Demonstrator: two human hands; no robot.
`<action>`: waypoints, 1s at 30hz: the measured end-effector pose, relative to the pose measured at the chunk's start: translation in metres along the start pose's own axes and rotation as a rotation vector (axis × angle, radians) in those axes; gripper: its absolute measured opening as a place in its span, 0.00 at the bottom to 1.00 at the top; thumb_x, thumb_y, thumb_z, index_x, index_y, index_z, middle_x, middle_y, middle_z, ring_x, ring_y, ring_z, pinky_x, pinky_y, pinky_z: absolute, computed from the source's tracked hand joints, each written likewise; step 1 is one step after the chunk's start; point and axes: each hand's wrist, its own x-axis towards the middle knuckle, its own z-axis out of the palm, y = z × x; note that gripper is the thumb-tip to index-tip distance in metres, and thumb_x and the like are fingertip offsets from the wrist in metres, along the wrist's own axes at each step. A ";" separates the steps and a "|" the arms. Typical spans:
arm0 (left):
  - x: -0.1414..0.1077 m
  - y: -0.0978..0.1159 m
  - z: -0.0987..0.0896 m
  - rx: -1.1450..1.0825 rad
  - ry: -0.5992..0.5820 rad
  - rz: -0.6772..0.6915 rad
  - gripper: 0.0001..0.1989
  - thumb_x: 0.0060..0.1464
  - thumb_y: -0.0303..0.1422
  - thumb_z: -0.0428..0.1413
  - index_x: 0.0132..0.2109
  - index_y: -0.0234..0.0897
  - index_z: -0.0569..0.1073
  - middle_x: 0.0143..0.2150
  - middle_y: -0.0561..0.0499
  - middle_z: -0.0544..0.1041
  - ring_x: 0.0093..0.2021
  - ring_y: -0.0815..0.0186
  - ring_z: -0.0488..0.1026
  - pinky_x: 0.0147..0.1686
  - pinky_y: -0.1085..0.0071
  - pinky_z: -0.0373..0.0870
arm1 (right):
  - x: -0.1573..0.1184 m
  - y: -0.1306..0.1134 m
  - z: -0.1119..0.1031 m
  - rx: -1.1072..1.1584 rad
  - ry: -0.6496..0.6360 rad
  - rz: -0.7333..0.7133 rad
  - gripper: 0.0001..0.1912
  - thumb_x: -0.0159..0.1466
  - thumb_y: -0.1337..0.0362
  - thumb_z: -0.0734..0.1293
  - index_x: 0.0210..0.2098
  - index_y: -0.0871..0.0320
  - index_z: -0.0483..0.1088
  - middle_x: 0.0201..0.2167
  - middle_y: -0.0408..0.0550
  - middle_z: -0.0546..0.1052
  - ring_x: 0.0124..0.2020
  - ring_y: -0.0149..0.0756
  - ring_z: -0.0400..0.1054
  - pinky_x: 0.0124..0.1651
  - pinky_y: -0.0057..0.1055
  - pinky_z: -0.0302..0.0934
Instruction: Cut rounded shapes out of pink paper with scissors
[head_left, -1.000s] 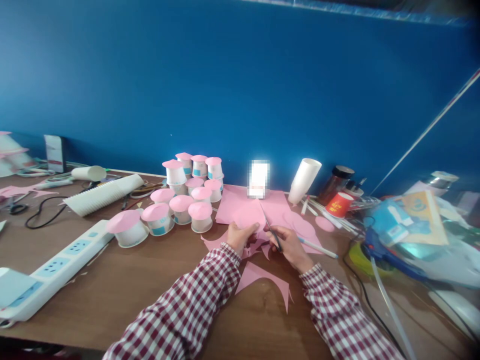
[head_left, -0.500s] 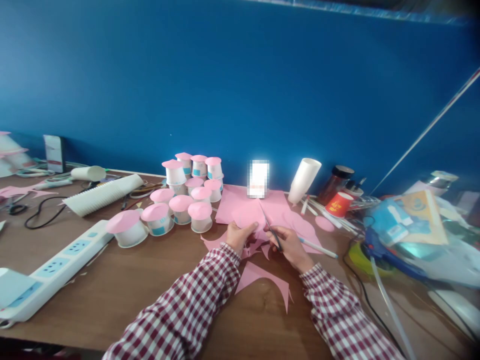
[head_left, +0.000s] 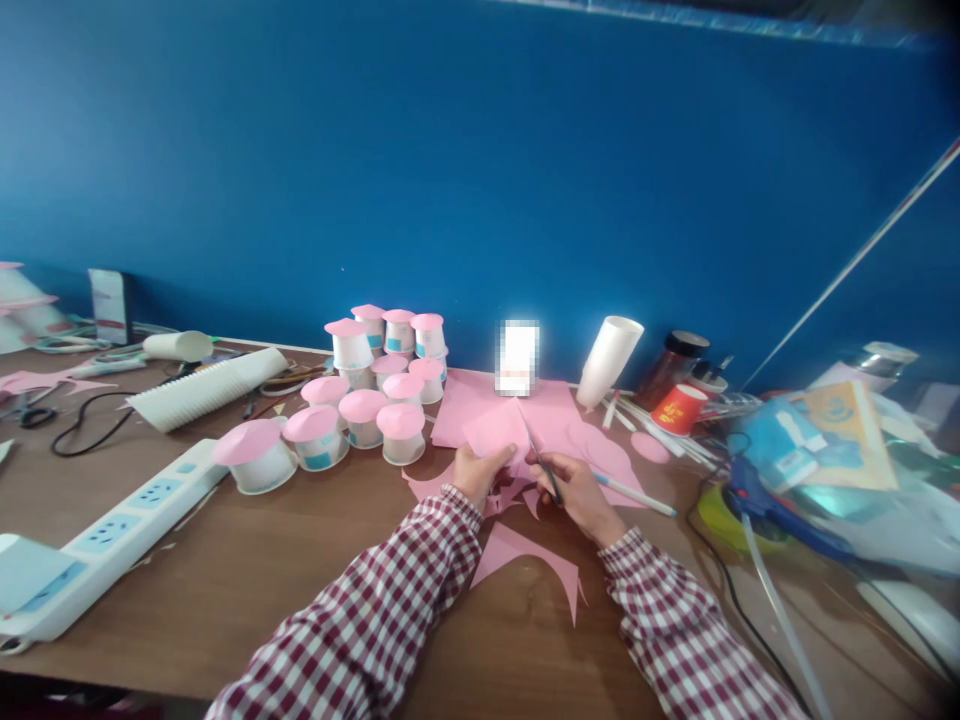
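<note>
My left hand [head_left: 480, 474] pinches a piece of pink paper [head_left: 491, 430] between thumb and fingers. Just to its right, my right hand [head_left: 576, 488] is closed on dark-handled scissors [head_left: 553, 478], whose blades point up and away at the right edge of that paper. Larger pink sheets [head_left: 555, 400] lie behind and under both hands. A pink offcut [head_left: 529, 560] with a curved edge rests on the table between my forearms. Beside my right hand a white marker [head_left: 637, 496] lies across pink paper.
Several white paper cups with pink discs on top [head_left: 319, 436] stand left of my hands. Farther left are a power strip [head_left: 120, 530] and a stack of white cups [head_left: 210, 388]. At right are a red cup [head_left: 678, 409] and a blue glue gun [head_left: 787, 515].
The paper in my left hand has tilted slightly, and the scissors have shifted a little at its edge. Both hands have otherwise kept nearly the same place.
</note>
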 end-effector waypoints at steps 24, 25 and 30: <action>0.000 0.001 -0.001 0.012 0.002 0.016 0.17 0.32 0.36 0.69 0.27 0.30 0.72 0.17 0.53 0.69 0.15 0.72 0.65 0.13 0.75 0.62 | 0.000 -0.004 -0.003 -0.047 -0.008 -0.020 0.18 0.55 0.51 0.69 0.34 0.61 0.73 0.19 0.38 0.65 0.18 0.27 0.59 0.22 0.26 0.56; 0.000 0.001 -0.001 0.010 0.007 0.016 0.17 0.31 0.36 0.69 0.27 0.30 0.72 0.16 0.53 0.69 0.15 0.72 0.64 0.13 0.76 0.62 | 0.000 -0.004 -0.004 -0.047 -0.011 -0.019 0.18 0.55 0.51 0.69 0.33 0.61 0.73 0.19 0.38 0.65 0.18 0.27 0.59 0.22 0.26 0.56; 0.001 0.002 0.000 0.011 0.009 0.020 0.17 0.31 0.35 0.69 0.26 0.30 0.72 0.16 0.54 0.68 0.15 0.73 0.63 0.13 0.76 0.61 | -0.001 -0.005 -0.004 -0.050 -0.020 -0.014 0.18 0.55 0.51 0.69 0.33 0.61 0.73 0.19 0.38 0.64 0.18 0.27 0.59 0.22 0.26 0.56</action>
